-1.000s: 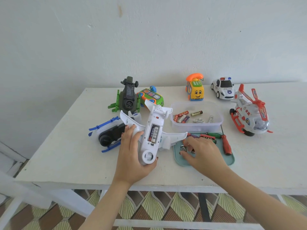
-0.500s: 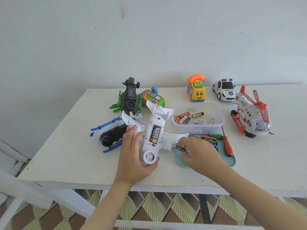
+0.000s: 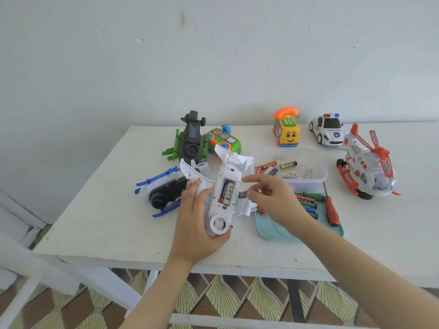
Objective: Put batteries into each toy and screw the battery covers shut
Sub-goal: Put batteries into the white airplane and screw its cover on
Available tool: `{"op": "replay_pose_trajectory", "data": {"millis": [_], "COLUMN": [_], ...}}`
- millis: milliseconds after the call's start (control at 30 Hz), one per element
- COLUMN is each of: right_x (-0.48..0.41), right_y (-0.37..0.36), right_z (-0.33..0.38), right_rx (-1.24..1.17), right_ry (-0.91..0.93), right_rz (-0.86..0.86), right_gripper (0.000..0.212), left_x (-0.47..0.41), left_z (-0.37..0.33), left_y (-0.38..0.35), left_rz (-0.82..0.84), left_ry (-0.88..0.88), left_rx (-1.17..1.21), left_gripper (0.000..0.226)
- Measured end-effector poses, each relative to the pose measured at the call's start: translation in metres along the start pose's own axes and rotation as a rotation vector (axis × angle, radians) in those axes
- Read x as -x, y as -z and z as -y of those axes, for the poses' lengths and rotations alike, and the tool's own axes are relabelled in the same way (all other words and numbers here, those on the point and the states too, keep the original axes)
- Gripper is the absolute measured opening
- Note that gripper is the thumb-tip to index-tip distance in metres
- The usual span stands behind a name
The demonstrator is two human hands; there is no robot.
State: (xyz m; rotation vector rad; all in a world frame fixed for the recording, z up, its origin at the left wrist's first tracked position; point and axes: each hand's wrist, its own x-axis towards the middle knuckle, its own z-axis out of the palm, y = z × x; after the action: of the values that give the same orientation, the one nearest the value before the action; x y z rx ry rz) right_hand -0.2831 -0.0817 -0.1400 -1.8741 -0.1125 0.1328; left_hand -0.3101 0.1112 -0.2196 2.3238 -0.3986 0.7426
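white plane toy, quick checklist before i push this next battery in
1. Plane steadied: ok. The left hand grips the white plane, which lies belly up.
2. Compartment open: ok. The battery compartment is uncovered, with batteries showing inside.
3. Battery in hand: ok. The right hand pinches a battery right beside the compartment.
4. Free slot and polarity: cannot tell, the markings are too small to read.
5. Screwdriver handy: ok. The red screwdriver lies on the teal tray.
6. Battery cover located: cannot tell, I do not see it.
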Motion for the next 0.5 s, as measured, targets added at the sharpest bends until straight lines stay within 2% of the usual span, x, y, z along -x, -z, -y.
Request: {"op": "replay_pose_trajectory", "data": {"millis": [100,267,500], "right_x": [-0.006,-0.014,-0.018], "right_y": [-0.009,-0.027,-0.042], "right_z": [0.002,0.005,-0.001], "right_rx": [-0.017,-0.060,0.390], "right_ry": [0.011,0.051,0.359], "right_rz": [-0.050,-0.167,-0.230], "right_gripper": [0.014,0.029,0.019], "left_x": [0.000,0.000,0.000], "left_z": [0.000,0.001,0.002], "left_y": [0.000,0.000,0.000], "left_rz": [0.011,0.020,0.038], "left_ry": [0.003,-0.003,0.008], "left_rx": [0.001,-0.014,-0.024], "left_gripper": [0.074,0.075,0.076]}}
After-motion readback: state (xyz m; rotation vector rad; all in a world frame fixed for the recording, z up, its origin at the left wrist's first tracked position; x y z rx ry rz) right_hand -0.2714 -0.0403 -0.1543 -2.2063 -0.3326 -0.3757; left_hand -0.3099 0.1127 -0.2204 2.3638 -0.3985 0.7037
